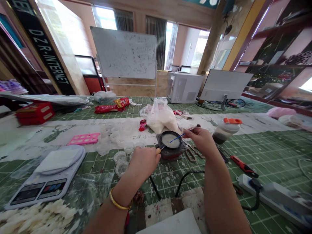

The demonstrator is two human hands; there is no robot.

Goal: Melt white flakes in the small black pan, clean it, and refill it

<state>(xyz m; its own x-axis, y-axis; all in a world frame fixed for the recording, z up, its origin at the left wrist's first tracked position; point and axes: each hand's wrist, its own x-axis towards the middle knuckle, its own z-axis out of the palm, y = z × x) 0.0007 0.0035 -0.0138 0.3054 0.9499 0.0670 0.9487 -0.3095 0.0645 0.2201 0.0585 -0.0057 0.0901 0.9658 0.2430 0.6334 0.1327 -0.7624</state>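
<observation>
My left hand (145, 160) is closed round the wooden handle (159, 150) of a small black pan (179, 143). The pan rests on a dark hot plate (170, 154) and holds a whitish, cloudy liquid (168, 140). My right hand (200, 139) pinches a thin blue stick (177, 138), whose lower end dips into the liquid. A pair of scissors (191, 156) lies just right of the hot plate. Behind the pan stands a clear plastic bag of white material (162, 117). Several small clear cups (121, 162) sit left of the pan.
A kitchen scale (56, 172) and a pink mould (84, 138) are at left, with pale flakes (36, 216) in the near left corner. On the right are a lidded jug (225, 130), a red-and-black tool (243, 165) and a power strip (273, 198). A black cable (186, 177) runs in front.
</observation>
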